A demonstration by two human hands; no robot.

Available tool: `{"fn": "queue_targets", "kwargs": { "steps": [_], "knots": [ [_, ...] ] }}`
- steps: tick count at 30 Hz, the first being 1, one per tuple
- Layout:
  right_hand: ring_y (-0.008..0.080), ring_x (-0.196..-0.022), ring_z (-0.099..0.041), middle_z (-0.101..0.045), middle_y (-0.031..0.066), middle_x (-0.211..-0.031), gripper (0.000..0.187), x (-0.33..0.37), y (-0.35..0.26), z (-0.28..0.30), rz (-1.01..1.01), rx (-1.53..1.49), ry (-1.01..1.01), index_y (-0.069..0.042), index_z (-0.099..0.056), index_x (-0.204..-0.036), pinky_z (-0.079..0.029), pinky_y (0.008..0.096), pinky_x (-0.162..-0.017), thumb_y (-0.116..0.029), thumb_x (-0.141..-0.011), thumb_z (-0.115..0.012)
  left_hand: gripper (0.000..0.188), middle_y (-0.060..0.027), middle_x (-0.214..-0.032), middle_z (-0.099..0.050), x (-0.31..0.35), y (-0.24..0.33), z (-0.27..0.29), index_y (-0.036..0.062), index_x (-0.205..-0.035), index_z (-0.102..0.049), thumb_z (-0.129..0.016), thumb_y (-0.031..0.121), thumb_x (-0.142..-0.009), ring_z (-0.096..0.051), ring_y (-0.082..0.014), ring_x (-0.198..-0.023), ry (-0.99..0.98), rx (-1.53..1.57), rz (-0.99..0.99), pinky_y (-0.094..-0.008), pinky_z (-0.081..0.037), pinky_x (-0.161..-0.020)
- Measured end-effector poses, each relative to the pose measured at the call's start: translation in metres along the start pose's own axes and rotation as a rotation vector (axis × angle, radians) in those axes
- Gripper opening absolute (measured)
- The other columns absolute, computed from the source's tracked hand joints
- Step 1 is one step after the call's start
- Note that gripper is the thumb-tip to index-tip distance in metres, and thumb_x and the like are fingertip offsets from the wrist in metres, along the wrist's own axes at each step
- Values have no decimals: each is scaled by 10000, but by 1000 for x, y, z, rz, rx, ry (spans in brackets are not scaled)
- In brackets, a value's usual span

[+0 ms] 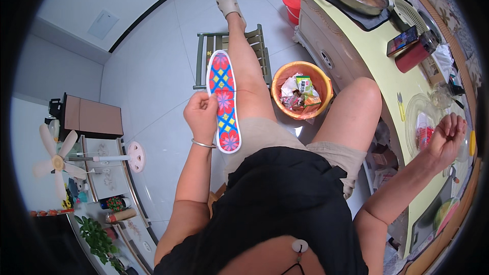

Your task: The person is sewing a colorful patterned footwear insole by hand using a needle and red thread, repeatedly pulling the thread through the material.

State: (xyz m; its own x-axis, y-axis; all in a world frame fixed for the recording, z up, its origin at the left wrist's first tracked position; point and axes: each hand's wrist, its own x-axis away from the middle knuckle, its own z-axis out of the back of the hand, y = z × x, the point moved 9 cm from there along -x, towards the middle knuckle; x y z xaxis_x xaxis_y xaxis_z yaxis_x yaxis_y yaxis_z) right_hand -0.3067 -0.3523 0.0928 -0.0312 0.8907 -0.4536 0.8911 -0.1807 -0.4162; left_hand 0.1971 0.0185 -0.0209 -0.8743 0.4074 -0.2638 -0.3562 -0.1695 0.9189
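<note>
"Covering part of the left leg, how did the insole seem to handle?"

"Probably light, bendable, sturdy; best taken by its edge, where the left hand pinched it. The right hand was curled, holding what, I couldn't tell, if anything."

"How many were there?"

"One insole, two hands, one bracelet."

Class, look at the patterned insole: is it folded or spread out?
Spread out. The insole shows both rounded ends and no visible fold along its length, while the left hand grips its edge.
</note>
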Motion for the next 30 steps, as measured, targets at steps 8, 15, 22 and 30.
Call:
{"fn": "queue_targets", "kwargs": {
  "steps": [8,15,22,30],
  "knots": [
    [28,-612,-478,-632,-4,-775,250,153,218,-77,-779,817,-234,-80,-567,-1127,-379,172,-549,-88,-878,-548,74,-35,-666,-604,27,57,-36,-28,-784,-607,-666,15,-792,-544,-70,-589,-134,43,-202,-216,-444,-553],
    [157,-901,-595,-617,118,-1100,451,252,305,-111,-1251,15,-179,-6,-454,-1279,-480,249,-717,41,-837,-530,81,-80,-657,-619,49,114,-58,-16,-779,-617,-682,32,-770,-583,-132,-580,-252,-83,-419,-250,-450,-535],
    [218,-1001,-585,-592,163,-1138,359,205,288,-76,-1011,-268,229,25,-492,-1208,-498,261,-745,35,-851,-526,67,-90,-791,-652,42,17,-76,-7,-845,-524,-555,33,-889,-616,-79,-675,-369,505,341,-201,-499,-611],
    [92,-633,-571,-644,86,-803,150,188,288,-51,-1087,295,63,-1,-606,-982,-454,200,-494,-106,-904,-532,81,-127,-869,-656,49,-32,-96,-18,-878,-531,-540,61,-898,-640,-134,-728,-420,895,690,-245,-529,-670]
  ]
}}
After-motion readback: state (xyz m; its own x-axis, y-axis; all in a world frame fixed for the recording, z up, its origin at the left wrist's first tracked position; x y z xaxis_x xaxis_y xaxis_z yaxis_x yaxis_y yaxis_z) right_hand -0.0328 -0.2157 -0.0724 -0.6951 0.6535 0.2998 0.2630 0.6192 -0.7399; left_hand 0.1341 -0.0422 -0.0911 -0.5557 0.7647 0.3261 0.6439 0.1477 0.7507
